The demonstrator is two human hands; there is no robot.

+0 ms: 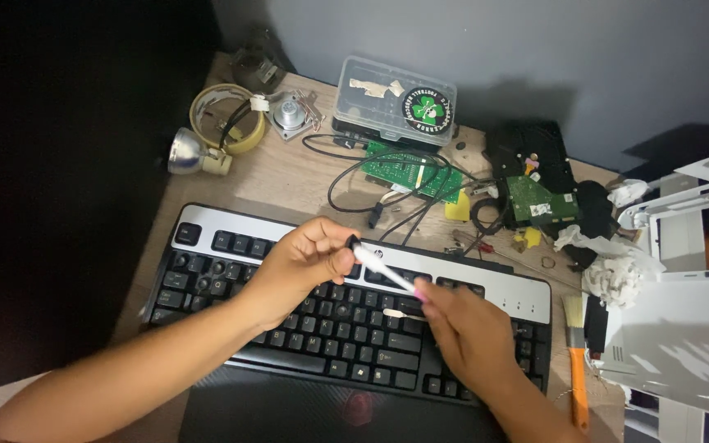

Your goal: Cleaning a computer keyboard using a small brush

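Observation:
A black keyboard (231, 271) with a silver top strip lies across a wooden desk. Above its middle keys, my left hand (301, 267) pinches the dark end of a thin white stick-like tool (383, 269). My right hand (469, 332) grips the tool's other end, which looks pink at the fingertips. A cotton swab (404, 314) lies loose on the keys just under the tool.
Behind the keyboard lie green circuit boards (404, 168), black cables (354, 176), a clear plastic box (394, 100), a roll of tape (225, 116) and a small reflector lamp (186, 152). An orange-handled brush (576, 361), crumpled tissue (613, 275) and white casing parts (683, 328) sit at the right.

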